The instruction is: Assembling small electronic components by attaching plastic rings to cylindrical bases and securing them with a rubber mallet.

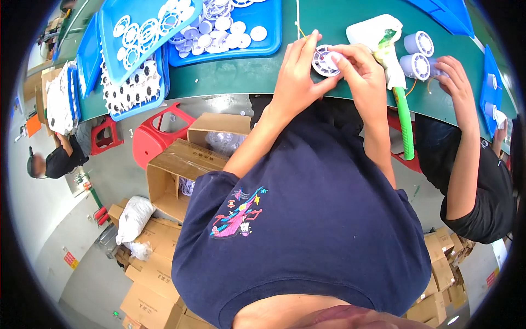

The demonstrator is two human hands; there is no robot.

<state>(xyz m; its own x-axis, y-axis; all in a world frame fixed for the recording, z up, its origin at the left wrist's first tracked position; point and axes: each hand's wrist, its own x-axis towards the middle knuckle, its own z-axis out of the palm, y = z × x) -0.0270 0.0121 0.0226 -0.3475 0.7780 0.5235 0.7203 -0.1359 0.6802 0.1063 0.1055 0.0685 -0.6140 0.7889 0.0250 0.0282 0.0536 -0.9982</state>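
Note:
Over the near edge of the green table, both my hands meet at a round white slotted plastic part [323, 61]. My left hand [298, 74] has its fingers closed about the part's left side, and a thin yellow wire [301, 32] rises beside its fingertips. My right hand [362, 74] pinches at the part's middle, where a small white piece [333, 58] shows at the fingertips. What lies beneath the fingers is hidden. Just right of my hands lies a tool with a green handle [404, 123] and a bulky white head [375, 32].
Blue trays [263, 50] of white discs and rings stand at the left, above a tray of white parts with black centres [131, 88]. On the right, a co-worker's hand [453, 77] touches white cylindrical parts [415, 66]. Red stools [150, 143] and cardboard boxes [164, 164] stand below.

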